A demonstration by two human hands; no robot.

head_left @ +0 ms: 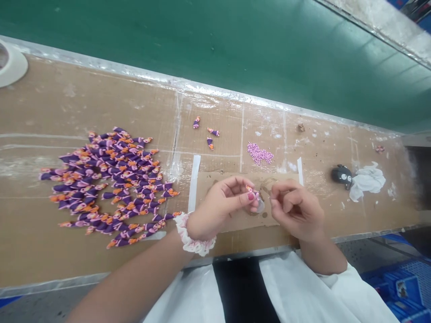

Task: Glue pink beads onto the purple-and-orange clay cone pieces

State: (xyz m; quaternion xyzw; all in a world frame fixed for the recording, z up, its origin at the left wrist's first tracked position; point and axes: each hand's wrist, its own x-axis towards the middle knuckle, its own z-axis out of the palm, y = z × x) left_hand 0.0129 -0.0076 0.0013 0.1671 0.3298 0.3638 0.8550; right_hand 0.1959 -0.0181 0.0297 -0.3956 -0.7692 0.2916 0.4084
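Note:
My left hand (222, 204) is closed in a pinch on a small purple, pink and orange toy piece (253, 192), held just above the cardboard-covered bench (50, 112). My right hand (292, 208) is close beside it, fingers curled and pinched together; what they hold is too small to make out. A large pile of the same purple and orange pieces (111, 184) lies to the left of my hands. Three more such pieces (208, 132) lie apart further back. A little heap of tiny pink beads (260, 154) sits behind my hands.
A green conveyor belt (235, 45) runs along the far side of the bench. A black round object (340, 175) and a crumpled white cloth (367, 179) lie at the right. A white roll (10, 65) shows at the far left. Blue crates (400, 282) stand low right.

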